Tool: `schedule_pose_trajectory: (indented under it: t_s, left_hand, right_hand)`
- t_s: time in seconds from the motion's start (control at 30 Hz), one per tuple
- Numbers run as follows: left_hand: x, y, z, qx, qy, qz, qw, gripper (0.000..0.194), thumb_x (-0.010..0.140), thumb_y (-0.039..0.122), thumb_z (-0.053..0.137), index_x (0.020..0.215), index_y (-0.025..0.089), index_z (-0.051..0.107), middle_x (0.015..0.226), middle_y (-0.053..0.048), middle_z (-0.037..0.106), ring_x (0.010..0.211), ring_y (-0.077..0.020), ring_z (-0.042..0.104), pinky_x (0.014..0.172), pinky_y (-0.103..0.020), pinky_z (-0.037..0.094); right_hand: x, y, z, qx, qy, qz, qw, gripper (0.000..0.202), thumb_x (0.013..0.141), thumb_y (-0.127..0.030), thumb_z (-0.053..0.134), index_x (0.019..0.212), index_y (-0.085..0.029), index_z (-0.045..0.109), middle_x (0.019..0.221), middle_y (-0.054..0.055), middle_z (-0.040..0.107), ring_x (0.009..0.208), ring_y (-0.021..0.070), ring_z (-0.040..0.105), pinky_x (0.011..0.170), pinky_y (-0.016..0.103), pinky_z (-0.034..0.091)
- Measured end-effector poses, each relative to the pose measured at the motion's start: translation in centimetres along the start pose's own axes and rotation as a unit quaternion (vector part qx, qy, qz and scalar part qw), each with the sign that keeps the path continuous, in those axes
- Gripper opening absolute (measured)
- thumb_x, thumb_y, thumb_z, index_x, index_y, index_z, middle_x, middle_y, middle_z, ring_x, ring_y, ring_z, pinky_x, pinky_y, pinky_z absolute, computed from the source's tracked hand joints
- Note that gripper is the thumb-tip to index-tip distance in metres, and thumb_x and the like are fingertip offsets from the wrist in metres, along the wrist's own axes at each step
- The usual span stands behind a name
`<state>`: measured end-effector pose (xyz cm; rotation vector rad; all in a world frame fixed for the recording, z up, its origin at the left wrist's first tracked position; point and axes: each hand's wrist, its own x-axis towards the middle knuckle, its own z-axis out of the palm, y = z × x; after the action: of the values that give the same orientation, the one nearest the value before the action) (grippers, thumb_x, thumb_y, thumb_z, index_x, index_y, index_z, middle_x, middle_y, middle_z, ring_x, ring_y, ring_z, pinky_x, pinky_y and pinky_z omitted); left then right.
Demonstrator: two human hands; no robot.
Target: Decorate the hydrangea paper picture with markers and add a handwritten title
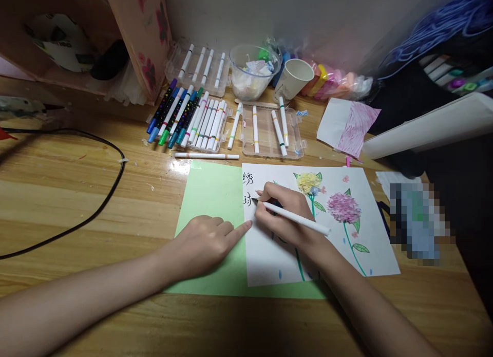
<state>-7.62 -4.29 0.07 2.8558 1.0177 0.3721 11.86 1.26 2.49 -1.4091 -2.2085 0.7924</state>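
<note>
My right hand (pixel 287 213) grips a white marker (pixel 300 220), its black tip on the white paper (pixel 264 267) beside two handwritten black characters (pixel 247 188). The paper bears a pink flower (pixel 344 208) and a yellow flower (pixel 308 183) with green stems; my right hand hides part of the drawing. Beneath the white paper lies a green sheet (pixel 210 192). My left hand (pixel 208 241) rests on the green sheet, its index finger stretched to the white paper's left edge and the other fingers loosely bent, holding nothing.
Behind the papers are a pile of markers (pixel 204 118), a clear tray (pixel 265 133) with a few markers, a plastic tub (pixel 252 79) and a paper cup (pixel 295 77). A black cable (pixel 111 192) curves at left. A cut paper piece (pixel 346 126) lies back right.
</note>
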Motion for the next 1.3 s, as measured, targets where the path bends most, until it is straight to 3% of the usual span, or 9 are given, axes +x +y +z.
schedule_pose_trajectory:
  t_s: [0.1, 0.3, 0.67, 0.8, 0.9, 1.3]
  left_hand:
    - [0.0, 0.0, 0.0, 0.006, 0.006, 0.001, 1.0, 0.043, 0.081, 0.004, 0.041, 0.122, 0.012, 0.049, 0.061, 0.002, 0.059, 0.049, -0.0141, 0.053, 0.041, -0.026, 0.036]
    - [0.1, 0.0, -0.1, 0.008, 0.002, 0.001, 1.0, 0.043, 0.08, 0.004, 0.045, 0.122, 0.011, 0.049, 0.061, 0.002, 0.059, 0.049, -0.0129, 0.053, 0.041, -0.024, 0.034]
    - [0.0, 0.0, 0.2, 0.008, 0.009, -0.001, 1.0, 0.043, 0.08, 0.004, 0.044, 0.122, 0.012, 0.049, 0.06, 0.002, 0.058, 0.048, -0.0133, 0.051, 0.041, -0.025, 0.033]
    - [0.0, 0.0, 0.0, 0.009, 0.008, -0.004, 1.0, 0.043, 0.079, 0.004, 0.046, 0.121, 0.012, 0.05, 0.061, 0.002, 0.059, 0.049, -0.0131, 0.052, 0.041, -0.025, 0.033]
    - [0.0, 0.0, -0.1, 0.009, 0.001, -0.004, 1.0, 0.042, 0.08, 0.004, 0.046, 0.121, 0.012, 0.05, 0.061, 0.002, 0.059, 0.05, -0.013, 0.053, 0.042, -0.025, 0.034]
    - [-0.1, 0.1, 0.1, 0.014, 0.008, 0.002, 1.0, 0.042, 0.079, 0.005, 0.047, 0.121, 0.011, 0.049, 0.061, 0.002, 0.059, 0.049, -0.0154, 0.054, 0.04, -0.027, 0.036]
  right_hand:
    - [0.0, 0.0, -0.1, -0.008, -0.019, -0.024, 0.999, 0.017, 0.068, -0.009, 0.048, 0.061, -0.021, 0.039, 0.06, -0.002, 0.048, 0.07, 0.0166, 0.058, 0.06, 0.024, 0.035]
    - [0.0, 0.1, -0.1, 0.018, -0.024, 0.008, 1.0, 0.015, 0.068, -0.009, 0.048, 0.061, -0.021, 0.041, 0.059, -0.003, 0.049, 0.064, 0.0145, 0.056, 0.059, 0.023, 0.036]
    - [0.3, 0.0, -0.7, 0.019, -0.053, -0.008, 0.998, 0.017, 0.065, -0.007, 0.047, 0.058, -0.02, 0.039, 0.056, -0.004, 0.045, 0.056, 0.0119, 0.046, 0.056, 0.024, 0.033]
    - [0.4, 0.4, -0.5, 0.048, 0.002, 0.025, 0.999, 0.016, 0.068, -0.009, 0.049, 0.062, -0.021, 0.039, 0.059, -0.005, 0.048, 0.055, 0.0107, 0.046, 0.053, 0.021, 0.032]
    - [0.5, 0.6, -0.1, 0.032, 0.034, 0.011, 0.999, 0.017, 0.07, -0.011, 0.051, 0.064, -0.021, 0.039, 0.058, -0.006, 0.048, 0.052, 0.0097, 0.043, 0.051, 0.02, 0.031]
    - [0.7, 0.3, 0.3, -0.03, 0.034, -0.038, 0.998, 0.021, 0.067, -0.007, 0.05, 0.062, -0.02, 0.035, 0.057, -0.006, 0.044, 0.05, 0.0088, 0.036, 0.05, 0.021, 0.029]
